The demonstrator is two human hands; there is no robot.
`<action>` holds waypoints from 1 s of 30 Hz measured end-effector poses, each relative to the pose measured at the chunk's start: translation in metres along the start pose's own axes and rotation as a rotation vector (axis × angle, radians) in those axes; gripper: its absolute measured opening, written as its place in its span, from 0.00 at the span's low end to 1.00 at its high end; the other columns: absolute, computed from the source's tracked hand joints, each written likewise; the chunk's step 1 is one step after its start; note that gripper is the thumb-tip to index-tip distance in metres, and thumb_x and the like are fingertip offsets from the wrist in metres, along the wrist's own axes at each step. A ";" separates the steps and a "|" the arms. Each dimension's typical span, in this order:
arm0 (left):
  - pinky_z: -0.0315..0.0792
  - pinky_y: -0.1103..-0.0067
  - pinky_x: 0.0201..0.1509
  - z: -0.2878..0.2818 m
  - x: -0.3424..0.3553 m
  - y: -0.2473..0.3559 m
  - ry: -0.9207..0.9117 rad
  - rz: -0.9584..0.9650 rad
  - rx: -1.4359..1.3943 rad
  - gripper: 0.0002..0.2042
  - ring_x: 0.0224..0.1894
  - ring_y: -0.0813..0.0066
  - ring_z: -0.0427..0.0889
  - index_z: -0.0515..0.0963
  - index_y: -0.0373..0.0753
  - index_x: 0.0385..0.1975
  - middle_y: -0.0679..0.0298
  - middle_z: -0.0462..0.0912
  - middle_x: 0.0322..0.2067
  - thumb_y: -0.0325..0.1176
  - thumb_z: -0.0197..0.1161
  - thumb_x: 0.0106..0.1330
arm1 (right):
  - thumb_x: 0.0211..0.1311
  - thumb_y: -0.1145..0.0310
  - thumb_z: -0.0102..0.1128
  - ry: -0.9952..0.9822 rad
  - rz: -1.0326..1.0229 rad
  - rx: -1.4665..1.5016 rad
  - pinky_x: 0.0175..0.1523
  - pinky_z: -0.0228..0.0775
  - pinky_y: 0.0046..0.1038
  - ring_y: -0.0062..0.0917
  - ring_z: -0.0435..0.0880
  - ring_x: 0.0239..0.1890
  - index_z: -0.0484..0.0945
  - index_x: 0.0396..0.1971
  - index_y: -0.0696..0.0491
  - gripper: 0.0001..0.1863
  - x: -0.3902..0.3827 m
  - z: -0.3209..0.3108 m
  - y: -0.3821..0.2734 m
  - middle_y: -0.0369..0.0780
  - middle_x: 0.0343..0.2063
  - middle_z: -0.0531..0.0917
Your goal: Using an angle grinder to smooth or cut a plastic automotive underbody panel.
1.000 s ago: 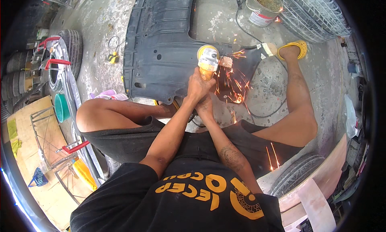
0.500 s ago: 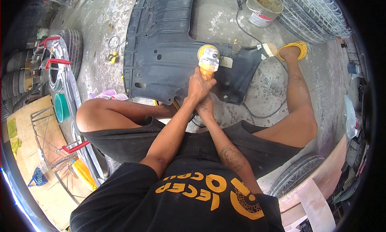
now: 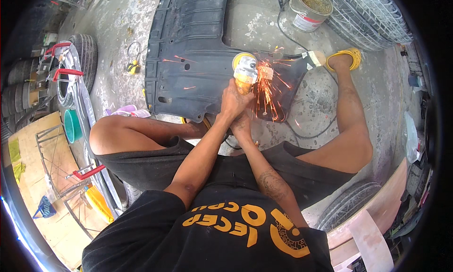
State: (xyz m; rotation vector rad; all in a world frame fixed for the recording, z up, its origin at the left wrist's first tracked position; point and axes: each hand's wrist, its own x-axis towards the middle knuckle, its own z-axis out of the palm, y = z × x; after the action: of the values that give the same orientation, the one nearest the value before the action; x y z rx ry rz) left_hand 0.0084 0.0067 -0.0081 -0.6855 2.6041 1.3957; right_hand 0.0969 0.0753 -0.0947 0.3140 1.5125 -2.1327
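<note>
My left hand [image 3: 233, 100] is closed around the body of a yellow and silver angle grinder [image 3: 245, 69]. Just below it, my right hand [image 3: 240, 123] is closed on the rear of the same grinder, mostly hidden by the left. The grinder's head sits over a black plastic car undertray [image 3: 186, 81] lying between my legs. A bright burst of orange sparks [image 3: 266, 90] sprays right and down from the head, over a small pale patch on the panel. The contact point under the disc is hidden.
A metal bucket [image 3: 309, 12] and tyres [image 3: 365, 15] stand upper right. A cable [image 3: 302, 135] runs on the floor. At left are clamped metal strips [image 3: 75, 83], a green tub [image 3: 73, 125] and board [image 3: 33, 177]. My yellow-clogged foot [image 3: 342, 59] is at right.
Sparks flew a second ago, were absent half a second ago, and now spray again in a denser burst. My hands and the grinder stay in nearly the same place.
</note>
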 end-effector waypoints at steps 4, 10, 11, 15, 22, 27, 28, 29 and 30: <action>0.78 0.58 0.50 0.000 -0.001 0.002 -0.003 0.008 -0.012 0.28 0.46 0.37 0.85 0.72 0.28 0.47 0.38 0.85 0.40 0.38 0.73 0.51 | 0.67 0.80 0.61 0.000 0.044 0.469 0.59 0.78 0.28 0.23 0.78 0.57 0.66 0.64 0.52 0.27 0.000 -0.001 0.003 0.37 0.57 0.75; 0.78 0.58 0.50 -0.005 -0.004 0.003 0.020 -0.018 -0.015 0.27 0.46 0.37 0.85 0.72 0.28 0.47 0.38 0.85 0.40 0.37 0.73 0.51 | 0.67 0.80 0.62 -0.034 -0.055 -0.023 0.59 0.77 0.27 0.23 0.77 0.57 0.64 0.65 0.51 0.29 -0.002 0.000 0.002 0.36 0.57 0.75; 0.78 0.58 0.50 -0.005 -0.005 0.003 0.023 -0.018 -0.011 0.27 0.46 0.37 0.85 0.72 0.28 0.47 0.38 0.85 0.41 0.37 0.73 0.51 | 0.67 0.80 0.62 -0.030 -0.077 -0.079 0.59 0.77 0.28 0.23 0.77 0.57 0.64 0.65 0.51 0.29 -0.002 0.001 0.000 0.36 0.56 0.75; 0.78 0.57 0.51 -0.003 -0.003 0.006 0.002 -0.013 -0.006 0.27 0.46 0.37 0.84 0.72 0.28 0.47 0.38 0.85 0.41 0.37 0.73 0.51 | 0.67 0.80 0.61 -0.024 -0.109 -0.086 0.59 0.77 0.29 0.25 0.77 0.58 0.65 0.65 0.52 0.28 0.006 -0.005 0.010 0.37 0.57 0.75; 0.77 0.57 0.51 0.001 -0.001 0.005 -0.013 -0.015 0.000 0.28 0.47 0.37 0.84 0.71 0.28 0.48 0.37 0.85 0.42 0.37 0.74 0.51 | 0.69 0.77 0.60 -0.009 0.048 0.563 0.60 0.77 0.30 0.26 0.77 0.59 0.64 0.65 0.52 0.26 0.000 -0.002 0.004 0.37 0.57 0.74; 0.78 0.58 0.51 0.000 -0.002 -0.003 -0.004 -0.022 0.026 0.28 0.47 0.38 0.84 0.72 0.29 0.48 0.38 0.85 0.42 0.38 0.74 0.51 | 0.65 0.72 0.67 0.029 -0.101 -0.284 0.58 0.75 0.28 0.25 0.79 0.57 0.68 0.63 0.54 0.28 -0.011 0.005 -0.025 0.37 0.55 0.78; 0.78 0.58 0.51 0.000 -0.003 -0.003 -0.008 -0.021 0.026 0.28 0.47 0.38 0.84 0.72 0.29 0.48 0.38 0.85 0.42 0.38 0.74 0.51 | 0.65 0.72 0.67 0.034 -0.100 -0.284 0.58 0.75 0.28 0.25 0.79 0.57 0.68 0.63 0.54 0.28 -0.012 0.004 -0.023 0.37 0.55 0.78; 0.78 0.60 0.50 0.000 -0.004 -0.005 0.009 -0.012 0.007 0.28 0.46 0.40 0.86 0.73 0.28 0.47 0.38 0.85 0.41 0.39 0.74 0.51 | 0.62 0.70 0.69 0.038 -0.094 -0.239 0.58 0.75 0.28 0.25 0.80 0.56 0.69 0.62 0.55 0.29 -0.013 0.005 -0.024 0.37 0.54 0.79; 0.79 0.61 0.50 -0.002 -0.004 -0.005 0.027 -0.001 -0.010 0.28 0.45 0.42 0.87 0.74 0.27 0.47 0.39 0.86 0.40 0.39 0.73 0.51 | 0.60 0.69 0.72 0.040 -0.089 -0.193 0.58 0.74 0.28 0.25 0.80 0.55 0.69 0.61 0.56 0.30 -0.012 0.005 -0.022 0.38 0.53 0.80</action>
State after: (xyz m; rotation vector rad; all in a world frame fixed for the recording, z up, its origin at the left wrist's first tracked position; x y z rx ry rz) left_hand 0.0145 0.0045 -0.0095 -0.7121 2.6191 1.4100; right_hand 0.0960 0.0796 -0.0694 0.2261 1.7701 -2.0370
